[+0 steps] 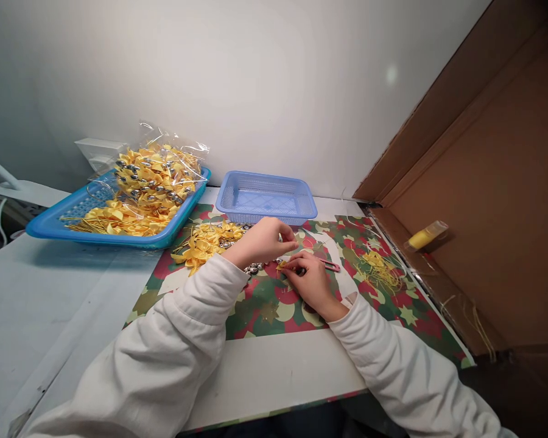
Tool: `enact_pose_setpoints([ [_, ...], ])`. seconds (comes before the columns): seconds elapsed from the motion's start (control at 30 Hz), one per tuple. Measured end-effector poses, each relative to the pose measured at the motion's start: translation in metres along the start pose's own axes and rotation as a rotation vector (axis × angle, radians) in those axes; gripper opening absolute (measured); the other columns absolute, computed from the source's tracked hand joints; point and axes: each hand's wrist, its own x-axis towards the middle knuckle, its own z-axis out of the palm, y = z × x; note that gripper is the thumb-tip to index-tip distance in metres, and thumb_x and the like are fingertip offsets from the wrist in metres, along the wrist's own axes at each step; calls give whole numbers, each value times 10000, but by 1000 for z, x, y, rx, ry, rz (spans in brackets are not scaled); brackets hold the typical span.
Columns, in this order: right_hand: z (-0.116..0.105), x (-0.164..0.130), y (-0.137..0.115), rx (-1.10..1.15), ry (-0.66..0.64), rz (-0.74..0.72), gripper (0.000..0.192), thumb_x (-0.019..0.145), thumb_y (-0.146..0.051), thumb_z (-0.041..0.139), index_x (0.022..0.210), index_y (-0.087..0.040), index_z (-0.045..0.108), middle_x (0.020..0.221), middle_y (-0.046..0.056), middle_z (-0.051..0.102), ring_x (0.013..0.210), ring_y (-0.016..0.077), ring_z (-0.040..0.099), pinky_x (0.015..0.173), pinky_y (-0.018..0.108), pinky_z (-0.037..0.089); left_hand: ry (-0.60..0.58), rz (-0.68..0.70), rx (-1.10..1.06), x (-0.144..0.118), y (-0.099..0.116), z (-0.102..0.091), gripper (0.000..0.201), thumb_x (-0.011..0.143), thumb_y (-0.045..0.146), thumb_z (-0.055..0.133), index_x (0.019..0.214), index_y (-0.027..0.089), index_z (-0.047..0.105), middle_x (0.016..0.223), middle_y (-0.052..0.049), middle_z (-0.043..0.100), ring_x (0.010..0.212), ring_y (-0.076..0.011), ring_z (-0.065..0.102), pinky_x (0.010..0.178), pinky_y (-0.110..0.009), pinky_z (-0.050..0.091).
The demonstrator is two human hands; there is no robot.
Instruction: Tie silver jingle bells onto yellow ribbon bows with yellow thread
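Head view: both hands meet over the patterned mat (265,304), near its middle. The left hand (265,240) hovers with fingers curled, thumb and forefinger pinched close just above a small yellow bow (282,265); whether anything sits in that pinch I cannot tell. The right hand (311,283) rests on the mat, pressing the bow down with its fingertips, a pink tool (329,265) poking out past the fingers, seemingly held. This looks like the assembly step on one bow, with a part being fitted to it. The next move calls for fine alignment with the bow pinned flat. A bow pile (207,240) lies just left, some metal beads (254,267) under the left wrist, and a small basket (267,198) behind.
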Motion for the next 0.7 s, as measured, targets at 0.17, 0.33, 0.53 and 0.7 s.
enact_pose_setpoints([
  [0.17, -1, 0, -2, 8, 2, 29, 78, 746, -166, 669, 676, -190, 690, 821, 38, 661, 770, 169, 624, 698, 295, 486, 33, 18, -17, 0, 2, -2, 228, 758, 314, 589, 644, 144, 691, 562, -3, 627, 529, -114, 501, 526, -227, 343],
  [0.33, -1, 0, -3, 1, -1, 16, 71, 743, -168, 655, 682, -189, 685, 825, 39, 657, 770, 168, 618, 703, 292, 481, 106, 12, -59, 1, 1, -3, 236, 769, 321, 583, 670, 140, 700, 600, -13, 658, 561, -121, 523, 544, -222, 369],
  [0.53, -1, 0, -3, -44, 12, -11, 64, 736, -152, 649, 686, -189, 662, 806, 28, 646, 779, 169, 599, 717, 294, 465, 98, -47, -85, 1, -3, -1, 238, 784, 328, 579, 717, 141, 709, 603, -9, 661, 559, -127, 545, 575, -227, 407],
  [0.7, 0, -1, -3, -48, 9, -12, 47, 741, -164, 634, 716, -190, 663, 814, 28, 641, 793, 174, 590, 723, 296, 460, 127, -110, -143, 1, -5, 0, 259, 789, 358, 580, 718, 132, 686, 638, -19, 668, 568, -131, 556, 583, -232, 423],
])
